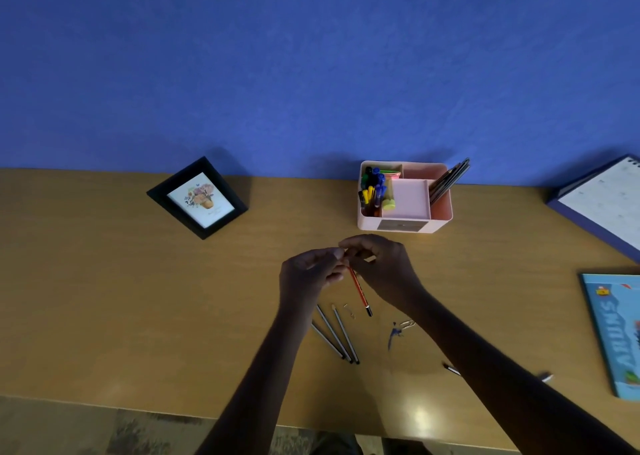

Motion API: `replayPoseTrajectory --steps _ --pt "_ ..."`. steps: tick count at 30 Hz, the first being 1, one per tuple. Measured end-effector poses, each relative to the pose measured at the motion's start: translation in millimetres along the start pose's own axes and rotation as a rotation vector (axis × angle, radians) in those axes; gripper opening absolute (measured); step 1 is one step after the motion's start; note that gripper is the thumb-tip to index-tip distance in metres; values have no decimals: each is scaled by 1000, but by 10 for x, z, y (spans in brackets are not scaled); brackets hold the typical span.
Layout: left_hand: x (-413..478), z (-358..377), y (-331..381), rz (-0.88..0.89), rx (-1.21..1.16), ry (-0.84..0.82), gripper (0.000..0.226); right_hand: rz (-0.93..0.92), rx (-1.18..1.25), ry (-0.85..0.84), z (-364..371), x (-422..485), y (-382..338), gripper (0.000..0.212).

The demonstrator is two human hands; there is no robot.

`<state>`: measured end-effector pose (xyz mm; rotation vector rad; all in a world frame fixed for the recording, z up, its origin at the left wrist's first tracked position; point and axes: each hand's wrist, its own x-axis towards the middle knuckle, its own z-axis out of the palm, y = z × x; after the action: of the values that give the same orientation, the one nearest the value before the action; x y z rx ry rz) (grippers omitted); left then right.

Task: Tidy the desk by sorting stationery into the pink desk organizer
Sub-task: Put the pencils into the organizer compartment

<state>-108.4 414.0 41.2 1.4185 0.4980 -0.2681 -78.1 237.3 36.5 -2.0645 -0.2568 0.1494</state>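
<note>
Left hand point(311, 274) and right hand point(381, 267) meet mid-worktop point(138, 299), both pinching the far end of a red pencil point(358, 288). Pink organizer point(367, 223) sits just beyond them, far side by the wall. Three dark pencils point(336, 333) lie flat nearer.

Desk organizer point(405, 221) stands at the rear of the desk point(104, 299), against the wall point(277, 74). Picture frame point(197, 198) to its left. Three pencils point(333, 333) lie before it, paper clips point(408, 323) just to their right. Book point(611, 337) at the desk's right edge.
</note>
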Motion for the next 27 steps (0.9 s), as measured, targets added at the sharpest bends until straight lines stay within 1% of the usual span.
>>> replayPoseTrajectory --steps 3,5,6,8,10,12,14,16,18,19,22,27 --pt "-11 17 -59 -47 18 15 16 5 17 38 -135 -19 27 22" --pt "2 -18 -134 -105 96 90 11 54 41 110 -276 -13 53 19" --pt "10 -61 -190 -135 171 131 11 93 54 149 -363 -1 66 17" --pt "23 -191 -333 -201 363 189 20 153 74 221 -569 29 91 14" --pt "8 -361 -499 -261 563 189 34 165 91 315 -809 77 121 12" --pt "-36 -522 -649 -347 688 184 42 148 90 432 -1063 147 156 12" --pt "-93 -635 -769 -431 718 181 44 145 99 559 -1305 242 209 10" --pt "-146 -674 -859 -481 735 139 52 158 106 659 -1506 344 286 7" --pt "-186 -649 -908 -512 736 99 58 160 82 715 -1649 427 380 7" --pt "-196 -621 -919 -517 718 99 59 159 61 735 -1697 460 427 10" --pt "-160 -521 -918 -487 680 120 49 173 -23 762 -1747 547 538 18" --pt "-64 -419 -859 -464 747 117 29 231 -115 740 -1655 675 649 13"
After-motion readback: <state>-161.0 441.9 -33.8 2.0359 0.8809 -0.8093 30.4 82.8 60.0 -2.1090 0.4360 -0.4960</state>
